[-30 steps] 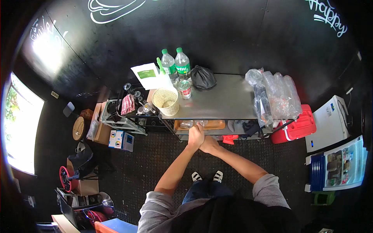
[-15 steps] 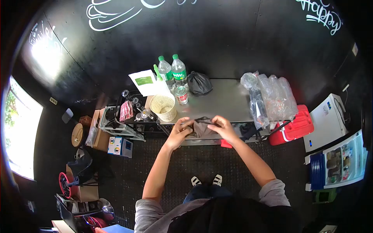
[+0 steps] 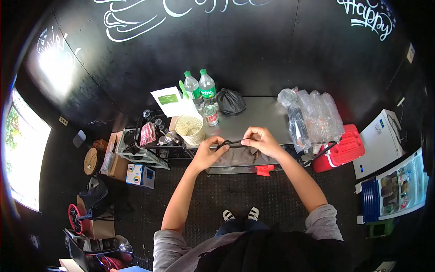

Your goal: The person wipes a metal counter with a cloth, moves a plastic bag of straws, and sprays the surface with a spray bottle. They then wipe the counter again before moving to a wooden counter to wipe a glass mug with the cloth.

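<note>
A grey-brown cloth [image 3: 238, 157] with a black cord or band along its top edge hangs between my hands, at the front edge of the metal table [image 3: 263, 119]. The left end of the band is pinched in my left hand [image 3: 207, 155]. My right hand [image 3: 263, 142] grips the other end between thumb and fingers. What kind of cloth item this is, I cannot make out. Just beyond my left hand stands a cream woven-look bin [image 3: 190, 130], and behind it a small can [image 3: 210, 116].
Two green-capped bottles [image 3: 207, 86], a white pouch [image 3: 166, 100] and a black plastic bag [image 3: 231, 101] stand along the back. Plastic-wrapped cups [image 3: 319, 115] lie at the right, beside a red cooler [image 3: 346, 147]. A red item [image 3: 264, 170] shows under the table edge.
The cloth was bunched between my fingers; now it hangs lower and wider, with its band stretched across the top. My right hand has risen slightly.
</note>
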`<state>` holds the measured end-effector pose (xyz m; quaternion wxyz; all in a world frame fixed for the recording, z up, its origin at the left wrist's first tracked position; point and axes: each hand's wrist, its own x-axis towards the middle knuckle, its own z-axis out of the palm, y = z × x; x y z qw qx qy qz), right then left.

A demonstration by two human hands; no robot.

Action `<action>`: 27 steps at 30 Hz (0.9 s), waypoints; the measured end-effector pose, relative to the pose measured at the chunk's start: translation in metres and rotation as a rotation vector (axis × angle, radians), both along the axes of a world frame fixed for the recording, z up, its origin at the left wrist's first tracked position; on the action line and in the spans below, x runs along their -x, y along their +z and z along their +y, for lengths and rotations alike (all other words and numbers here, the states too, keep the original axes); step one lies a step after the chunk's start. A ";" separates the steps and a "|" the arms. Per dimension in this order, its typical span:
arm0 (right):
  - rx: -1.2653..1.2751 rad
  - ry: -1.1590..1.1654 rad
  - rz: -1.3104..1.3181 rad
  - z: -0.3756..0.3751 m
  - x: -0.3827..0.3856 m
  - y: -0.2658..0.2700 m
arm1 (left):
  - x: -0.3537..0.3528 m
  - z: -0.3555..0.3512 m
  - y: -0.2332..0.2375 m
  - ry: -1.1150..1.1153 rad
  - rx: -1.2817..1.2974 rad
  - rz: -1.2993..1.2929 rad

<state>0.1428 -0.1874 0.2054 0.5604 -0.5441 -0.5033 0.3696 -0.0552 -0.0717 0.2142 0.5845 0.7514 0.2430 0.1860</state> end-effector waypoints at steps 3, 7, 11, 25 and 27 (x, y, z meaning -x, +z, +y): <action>0.112 0.024 0.037 -0.007 0.009 0.030 | -0.006 0.007 -0.009 -0.019 -0.162 -0.240; -0.209 0.051 -0.270 -0.001 0.025 0.045 | -0.020 -0.007 0.018 -0.079 -0.509 -0.211; -0.165 -0.032 -0.273 -0.005 0.023 0.067 | -0.024 -0.016 0.025 -0.002 -0.608 -0.038; -0.285 -0.448 -0.092 -0.055 -0.059 0.084 | -0.002 0.041 -0.014 -0.114 -0.099 -0.063; -0.243 -0.469 -0.077 -0.056 -0.066 0.074 | -0.006 0.035 -0.011 -0.067 0.006 -0.140</action>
